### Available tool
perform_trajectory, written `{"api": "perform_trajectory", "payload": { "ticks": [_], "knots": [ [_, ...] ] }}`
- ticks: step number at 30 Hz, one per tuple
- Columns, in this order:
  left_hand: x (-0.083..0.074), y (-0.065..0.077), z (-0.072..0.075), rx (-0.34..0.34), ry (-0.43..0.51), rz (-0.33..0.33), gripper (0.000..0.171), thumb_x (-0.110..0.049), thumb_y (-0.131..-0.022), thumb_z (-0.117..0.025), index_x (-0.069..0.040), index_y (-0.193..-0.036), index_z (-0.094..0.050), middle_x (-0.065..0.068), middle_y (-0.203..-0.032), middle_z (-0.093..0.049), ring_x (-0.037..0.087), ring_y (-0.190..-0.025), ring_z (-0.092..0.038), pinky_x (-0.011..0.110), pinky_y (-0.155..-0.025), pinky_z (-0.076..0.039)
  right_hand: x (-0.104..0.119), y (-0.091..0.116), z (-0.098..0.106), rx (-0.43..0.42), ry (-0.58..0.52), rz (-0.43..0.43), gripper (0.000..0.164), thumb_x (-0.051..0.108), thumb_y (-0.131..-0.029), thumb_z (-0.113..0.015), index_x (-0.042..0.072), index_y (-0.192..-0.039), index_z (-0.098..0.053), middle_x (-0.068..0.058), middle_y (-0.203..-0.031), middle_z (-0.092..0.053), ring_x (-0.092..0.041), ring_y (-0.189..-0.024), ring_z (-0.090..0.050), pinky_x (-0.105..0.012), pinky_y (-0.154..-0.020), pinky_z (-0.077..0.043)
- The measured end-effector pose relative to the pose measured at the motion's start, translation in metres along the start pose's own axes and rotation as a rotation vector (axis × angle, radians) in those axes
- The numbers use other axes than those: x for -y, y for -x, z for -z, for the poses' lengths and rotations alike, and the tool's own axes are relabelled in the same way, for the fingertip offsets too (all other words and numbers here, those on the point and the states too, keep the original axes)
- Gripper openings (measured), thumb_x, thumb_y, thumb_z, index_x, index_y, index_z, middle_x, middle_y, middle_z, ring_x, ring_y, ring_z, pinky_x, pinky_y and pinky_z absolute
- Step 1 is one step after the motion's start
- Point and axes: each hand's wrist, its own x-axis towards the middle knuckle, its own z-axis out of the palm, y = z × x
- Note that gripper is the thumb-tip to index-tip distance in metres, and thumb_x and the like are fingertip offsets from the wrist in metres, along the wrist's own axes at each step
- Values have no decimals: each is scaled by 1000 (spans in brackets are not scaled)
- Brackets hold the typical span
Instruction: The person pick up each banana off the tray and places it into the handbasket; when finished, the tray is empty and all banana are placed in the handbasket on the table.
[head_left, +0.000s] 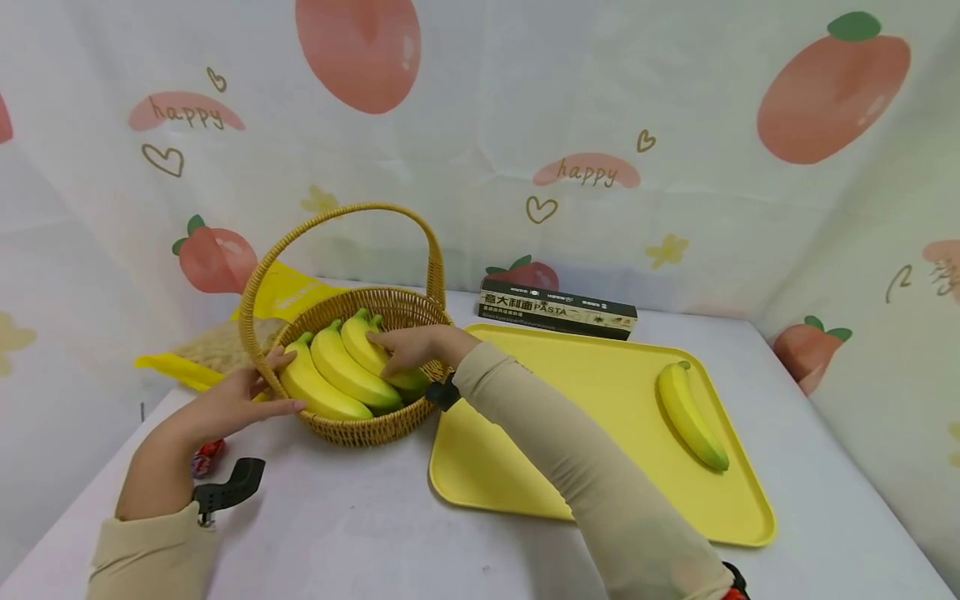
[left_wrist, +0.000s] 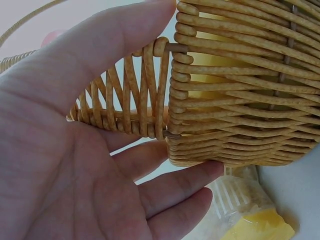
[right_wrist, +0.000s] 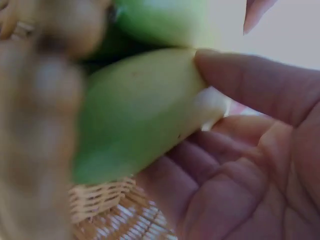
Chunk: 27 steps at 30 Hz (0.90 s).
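Note:
A wicker basket [head_left: 348, 432] with a tall arched handle stands left of centre, holding several yellow bananas [head_left: 318, 385] with green tips. My left hand [head_left: 225, 404] grips its left side where the handle meets the rim. In the left wrist view, the thumb lies on one side of the woven handle base [left_wrist: 125, 112] and the fingers on the other. Reaching into the basket, my right hand [head_left: 422, 346] holds the rightmost banana [right_wrist: 142, 112] between thumb and fingers. That banana lies beside the others, its lower end deep in the basket.
One more banana [head_left: 692, 417] lies on the right part of a yellow tray [head_left: 525, 492]. Behind the tray stands a black pasta box [head_left: 557, 310]. A yellow-and-clear bag [head_left: 225, 346] sits behind the basket, and a small red wrapped item [head_left: 207, 458] is near my left wrist.

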Motion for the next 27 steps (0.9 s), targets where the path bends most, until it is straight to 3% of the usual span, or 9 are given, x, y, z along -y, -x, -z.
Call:
{"api": "perform_trajectory", "payload": {
  "ticks": [7, 12, 20, 27],
  "knots": [
    [-1, 0, -1, -5, -5, -2, 88, -37, -87, -64, -6, -150, -12, 32, -151, -9, 56, -131, -21, 67, -101, -26, 8, 1, -2, -30, 60, -19, 73, 20, -97, -49, 12, -150, 0, -4, -159, -5, -14, -146, -5, -25, -118, -12],
    [0, -1, -1, -18, -13, -8, 88, -38, -86, -65, -4, -149, -14, 32, -151, -11, 55, -131, -23, 66, -101, -27, 2, 9, 3, -56, -55, 15, 76, 31, -95, -51, 15, -151, -2, 1, -159, -3, -12, -146, -3, -28, -119, -11],
    [-2, -1, -2, -9, -1, -17, 88, -36, -86, -65, -3, -149, -13, 32, -151, -10, 56, -131, -22, 67, -102, -26, -25, 56, 11, -147, -266, 142, 77, 37, -93, -54, 22, -151, -6, 4, -158, -7, -13, -145, -9, -36, -117, -20],
    [-2, 0, -2, -8, 4, -8, 88, -36, -86, -65, -5, -150, -13, 31, -151, -9, 56, -132, -21, 67, -102, -25, -56, 102, -1, -212, -362, 180, 75, 31, -94, -54, 23, -151, -7, 2, -158, -10, -15, -145, -12, -41, -118, -19]
  ]
}}
